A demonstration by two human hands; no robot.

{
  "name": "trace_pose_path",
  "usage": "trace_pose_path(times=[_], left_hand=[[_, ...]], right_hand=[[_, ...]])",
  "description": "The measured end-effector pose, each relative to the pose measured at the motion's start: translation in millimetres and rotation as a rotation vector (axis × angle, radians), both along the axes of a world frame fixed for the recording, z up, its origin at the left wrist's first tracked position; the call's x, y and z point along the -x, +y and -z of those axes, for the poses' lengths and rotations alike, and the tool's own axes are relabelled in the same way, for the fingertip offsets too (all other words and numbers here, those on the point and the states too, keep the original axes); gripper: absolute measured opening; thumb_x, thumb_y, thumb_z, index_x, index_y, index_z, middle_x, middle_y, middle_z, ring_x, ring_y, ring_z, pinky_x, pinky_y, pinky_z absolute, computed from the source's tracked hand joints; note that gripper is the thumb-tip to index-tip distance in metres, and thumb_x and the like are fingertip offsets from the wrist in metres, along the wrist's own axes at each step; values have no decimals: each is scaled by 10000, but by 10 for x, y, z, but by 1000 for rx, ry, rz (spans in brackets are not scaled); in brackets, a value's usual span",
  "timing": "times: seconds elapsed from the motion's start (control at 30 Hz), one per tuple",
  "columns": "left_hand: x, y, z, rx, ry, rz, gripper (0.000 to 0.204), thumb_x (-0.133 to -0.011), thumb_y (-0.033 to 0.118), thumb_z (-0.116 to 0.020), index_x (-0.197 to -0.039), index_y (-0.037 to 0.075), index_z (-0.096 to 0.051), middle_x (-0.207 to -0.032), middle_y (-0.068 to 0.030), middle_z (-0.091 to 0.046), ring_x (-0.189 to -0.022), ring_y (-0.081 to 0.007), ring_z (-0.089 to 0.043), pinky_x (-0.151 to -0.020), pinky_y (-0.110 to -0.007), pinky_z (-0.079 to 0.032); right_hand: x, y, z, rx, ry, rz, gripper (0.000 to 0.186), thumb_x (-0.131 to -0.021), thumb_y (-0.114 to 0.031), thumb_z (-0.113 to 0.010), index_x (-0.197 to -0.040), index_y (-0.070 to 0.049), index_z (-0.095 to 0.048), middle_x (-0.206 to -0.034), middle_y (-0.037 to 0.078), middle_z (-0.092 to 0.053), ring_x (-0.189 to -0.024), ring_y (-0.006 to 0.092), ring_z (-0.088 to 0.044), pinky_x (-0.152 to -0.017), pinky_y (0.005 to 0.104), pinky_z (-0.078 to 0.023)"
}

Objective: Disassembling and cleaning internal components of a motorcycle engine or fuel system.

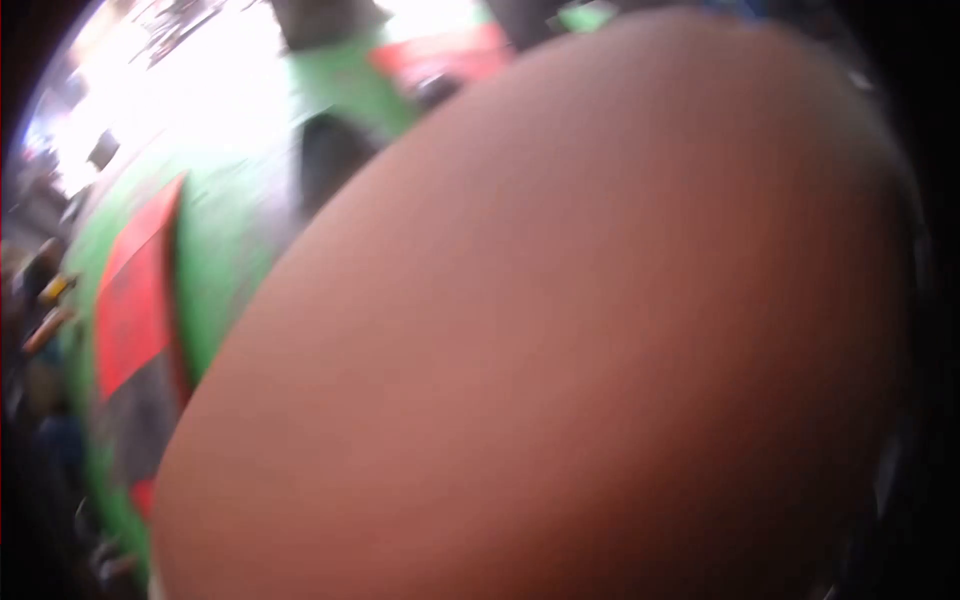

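A bare arm (pixel 540 310), very close and blurred, covers most of the head view from the lower edge to the upper right. Whether it is my left or my right arm, I cannot tell. No fingers show, so neither my left hand nor my right hand can be made out, nor anything they may hold. Behind the arm, on the left, is a green surface (pixel 215 250) with a curved outline. A red and dark grey strip (pixel 135 320) lies along its left side.
Beyond the arm's upper edge are a red patch (pixel 450 55) and a dark object (pixel 335 155) on the green surface. Blurred small items, one of them yellow (pixel 55 289), crowd the far left. Bright glare washes out the upper left.
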State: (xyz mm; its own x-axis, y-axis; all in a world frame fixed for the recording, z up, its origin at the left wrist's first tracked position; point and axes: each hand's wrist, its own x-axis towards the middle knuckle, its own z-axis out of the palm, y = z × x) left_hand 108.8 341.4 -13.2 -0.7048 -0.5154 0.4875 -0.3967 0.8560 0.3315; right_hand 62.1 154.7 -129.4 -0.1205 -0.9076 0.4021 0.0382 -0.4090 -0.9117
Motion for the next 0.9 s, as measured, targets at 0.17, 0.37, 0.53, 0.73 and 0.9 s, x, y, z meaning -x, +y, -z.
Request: trace_pose_path(times=[0.17,0.37,0.53,0.73,0.9], left_hand=[[166,405,214,-48,-11,136,504,-958,344,-632,-1315,-7,-578,-1121,-229,-692,-1106,-311,-683,-883,-375,-569],[254,7,327,-107,-16,193,494,-939,325,-653,-1301,-6,-590,-1118,-218,-692,-1094,-306,-682,-879,-373,-567],[224,-163,384,-108,-91,189,487,-923,308,-670,-1290,-4,-601,-1116,-209,-691,-1084,-302,-682,-876,-372,-565],[116,-586,349,-134,-163,156,478,-904,289,-691,-1276,-2,-613,-1114,-198,-690,-1072,-297,-681,-872,-370,-563],[-51,-938,-6,-87,-327,97,472,-889,272,-708,-1265,-1,-624,-1112,-189,-690,-1062,-293,-681,-869,-369,-562]], right_hand=[[28,-117,27,60,-66,25,241,-994,-159,-666,-1135,32,-704,-793,4,-553,-616,83,-449,-513,231,-352],[17,-106,26,18,-66,-5,220,-985,-141,-688,-1136,16,-712,-829,6,-596,-624,63,-465,-515,219,-359],[71,-22,108,31,-98,-21,206,-977,-127,-707,-1138,3,-718,-859,8,-633,-630,47,-478,-517,210,-364],[147,-110,273,67,-102,-62,196,-968,-109,-729,-1139,-13,-726,-895,10,-677,-637,27,-495,-520,199,-371],[232,-45,202,-2,-174,-116,193,-960,-94,-748,-1140,-27,-732,-926,12,-713,-643,11,-508,-522,189,-377]])
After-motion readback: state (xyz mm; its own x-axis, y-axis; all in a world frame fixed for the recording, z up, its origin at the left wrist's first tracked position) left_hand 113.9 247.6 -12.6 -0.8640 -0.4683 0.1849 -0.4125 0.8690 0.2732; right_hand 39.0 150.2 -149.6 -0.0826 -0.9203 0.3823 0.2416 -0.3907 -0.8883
